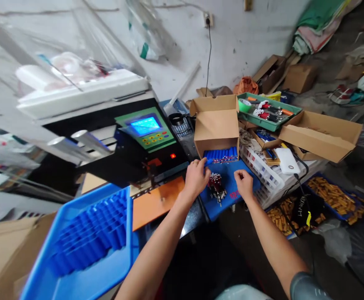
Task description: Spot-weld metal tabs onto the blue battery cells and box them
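My left hand rests with curled fingers on the left edge of a blue board, just below a row of blue tubes that lies at the mouth of an open cardboard box. My right hand sits on the same board with fingers curled, pinched on something too small to name. Between the hands lies a small cluster of dark pieces with red and white tips.
A black machine with a green control panel and lit blue screen stands to the left, an orange plate at its front. A blue tray of blue tubes is near left. A white basket, green tray and bins of tan parts lie right.
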